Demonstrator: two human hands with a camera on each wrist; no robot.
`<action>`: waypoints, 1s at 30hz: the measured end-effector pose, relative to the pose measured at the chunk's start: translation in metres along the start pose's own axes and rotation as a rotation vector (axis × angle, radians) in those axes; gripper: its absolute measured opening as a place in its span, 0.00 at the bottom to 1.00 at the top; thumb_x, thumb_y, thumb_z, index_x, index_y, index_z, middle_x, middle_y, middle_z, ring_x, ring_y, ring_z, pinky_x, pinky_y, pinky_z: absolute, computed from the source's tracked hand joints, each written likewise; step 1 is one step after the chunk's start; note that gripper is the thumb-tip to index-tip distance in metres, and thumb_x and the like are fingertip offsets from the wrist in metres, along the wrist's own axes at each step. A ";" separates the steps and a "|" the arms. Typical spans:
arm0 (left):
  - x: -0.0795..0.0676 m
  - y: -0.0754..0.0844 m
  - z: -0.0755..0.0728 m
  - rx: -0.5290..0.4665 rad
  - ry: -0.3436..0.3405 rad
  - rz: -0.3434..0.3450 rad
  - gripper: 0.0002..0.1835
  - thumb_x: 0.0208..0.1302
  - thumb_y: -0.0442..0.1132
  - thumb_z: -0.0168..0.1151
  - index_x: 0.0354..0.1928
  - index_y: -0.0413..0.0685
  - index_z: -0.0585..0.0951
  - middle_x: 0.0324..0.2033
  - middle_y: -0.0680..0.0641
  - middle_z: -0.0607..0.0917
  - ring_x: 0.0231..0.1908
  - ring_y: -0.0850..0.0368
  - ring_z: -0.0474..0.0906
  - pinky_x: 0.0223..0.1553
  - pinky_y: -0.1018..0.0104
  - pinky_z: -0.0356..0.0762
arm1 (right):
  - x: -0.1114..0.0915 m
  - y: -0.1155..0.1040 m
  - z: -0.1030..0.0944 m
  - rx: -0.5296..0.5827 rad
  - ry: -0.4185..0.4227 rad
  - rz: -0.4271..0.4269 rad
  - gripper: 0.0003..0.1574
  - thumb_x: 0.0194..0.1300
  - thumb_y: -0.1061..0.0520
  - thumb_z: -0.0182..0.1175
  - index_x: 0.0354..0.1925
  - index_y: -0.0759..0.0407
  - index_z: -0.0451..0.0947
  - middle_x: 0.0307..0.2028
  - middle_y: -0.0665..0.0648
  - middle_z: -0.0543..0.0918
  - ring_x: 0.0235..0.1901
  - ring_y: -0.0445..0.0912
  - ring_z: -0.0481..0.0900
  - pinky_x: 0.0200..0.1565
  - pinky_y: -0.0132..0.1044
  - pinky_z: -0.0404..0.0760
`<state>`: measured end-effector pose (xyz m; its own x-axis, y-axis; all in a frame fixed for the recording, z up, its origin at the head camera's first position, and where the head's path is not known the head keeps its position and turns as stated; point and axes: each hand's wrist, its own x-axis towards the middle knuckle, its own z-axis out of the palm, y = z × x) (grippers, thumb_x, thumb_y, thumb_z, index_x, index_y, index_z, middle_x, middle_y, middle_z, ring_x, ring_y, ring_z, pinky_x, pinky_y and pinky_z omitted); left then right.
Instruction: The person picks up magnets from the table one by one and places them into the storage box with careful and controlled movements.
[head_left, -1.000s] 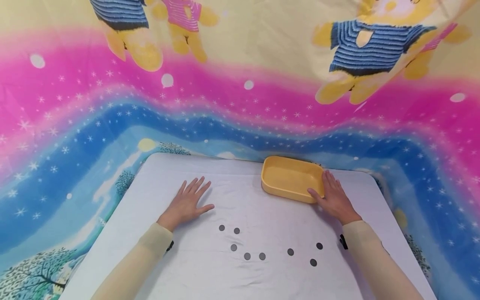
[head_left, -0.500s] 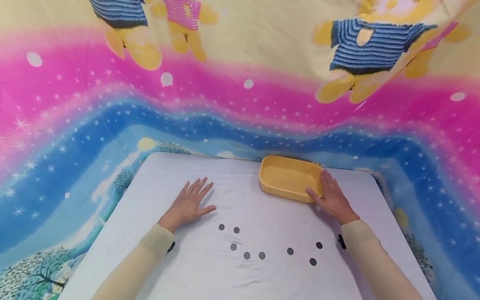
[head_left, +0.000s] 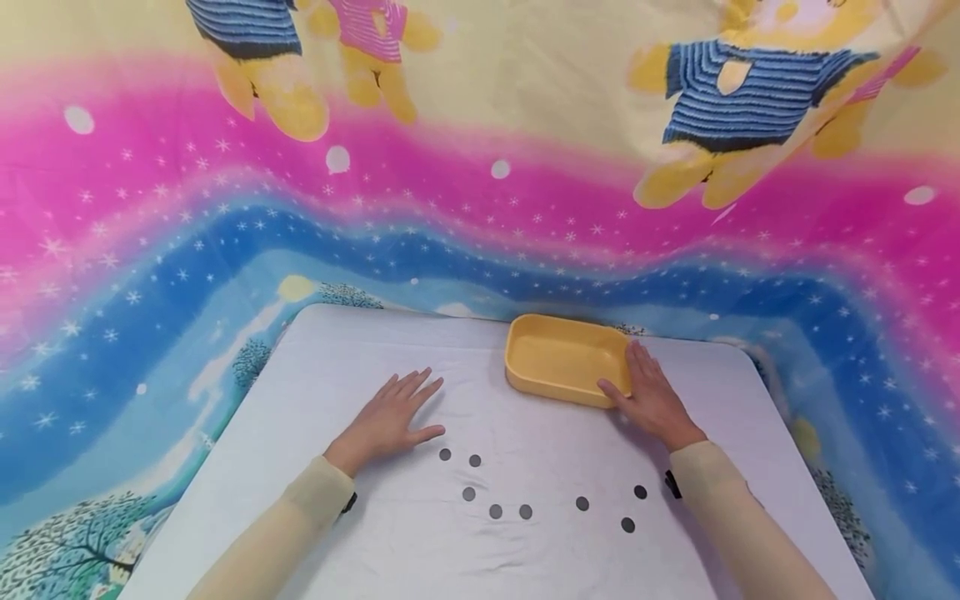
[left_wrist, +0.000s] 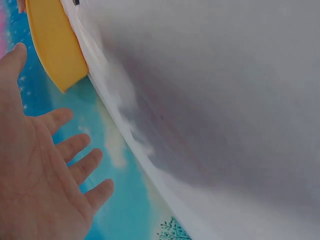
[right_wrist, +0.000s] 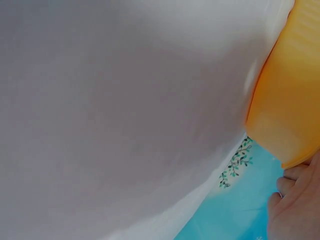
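Note:
A shallow yellow rectangular box (head_left: 562, 362), open-topped, stands at the far edge of the white-covered table (head_left: 420, 533). My right hand (head_left: 652, 404) grips its right end, thumb at the near rim and fingers along the outer side. In the right wrist view, fingertips (right_wrist: 292, 175) show beside the box's end; the thumb does not show there. Left of the box, my left hand (head_left: 382, 425) holds nothing, its fingers spread and its thumb pointing toward the discs. The left wrist view shows its palm (left_wrist: 45, 185) and part of the box (left_wrist: 57, 47).
Several small dark grey discs lie scattered across the middle of the table, among them a disc (head_left: 446, 454) near my left thumb and a disc (head_left: 627, 525) on the right. A colourful printed cloth (head_left: 480, 200) surrounds the table's back and sides.
The box has slid a little to the left together with my right hand. My left hand has moved slightly right and nearer to me. The discs stay where they were.

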<state>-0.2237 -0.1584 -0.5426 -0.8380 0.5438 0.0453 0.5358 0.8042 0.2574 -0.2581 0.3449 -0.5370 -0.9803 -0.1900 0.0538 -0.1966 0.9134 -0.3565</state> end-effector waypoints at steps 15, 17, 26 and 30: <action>-0.007 0.015 0.003 -0.034 -0.053 0.030 0.45 0.73 0.72 0.59 0.84 0.59 0.64 0.81 0.45 0.66 0.80 0.44 0.61 0.82 0.43 0.54 | 0.004 -0.027 0.012 0.005 0.006 -0.024 0.66 0.79 0.25 0.48 0.85 0.66 0.31 0.86 0.68 0.38 0.85 0.64 0.36 0.83 0.61 0.40; -0.007 0.017 0.003 -0.057 -0.054 0.028 0.44 0.72 0.71 0.61 0.83 0.60 0.66 0.80 0.45 0.68 0.78 0.42 0.64 0.80 0.42 0.58 | 0.005 -0.030 0.013 -0.002 0.005 -0.027 0.67 0.79 0.24 0.48 0.85 0.66 0.31 0.86 0.68 0.38 0.85 0.64 0.37 0.82 0.61 0.41; -0.009 0.024 0.007 -0.057 -0.041 0.063 0.37 0.70 0.63 0.70 0.76 0.59 0.76 0.67 0.49 0.79 0.65 0.49 0.76 0.70 0.48 0.74 | 0.007 -0.039 0.023 -0.003 0.017 -0.059 0.67 0.79 0.24 0.50 0.86 0.67 0.33 0.86 0.67 0.38 0.85 0.63 0.38 0.83 0.59 0.42; -0.009 0.024 0.009 -0.045 -0.020 0.109 0.32 0.71 0.62 0.70 0.72 0.58 0.80 0.60 0.53 0.81 0.59 0.54 0.78 0.64 0.52 0.78 | 0.006 -0.047 0.025 0.003 0.018 -0.061 0.68 0.78 0.24 0.50 0.86 0.67 0.34 0.86 0.67 0.39 0.85 0.62 0.39 0.83 0.59 0.42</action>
<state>-0.2020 -0.1414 -0.5456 -0.7726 0.6324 0.0564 0.6180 0.7287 0.2950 -0.2540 0.2918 -0.5430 -0.9666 -0.2389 0.0925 -0.2561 0.8990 -0.3552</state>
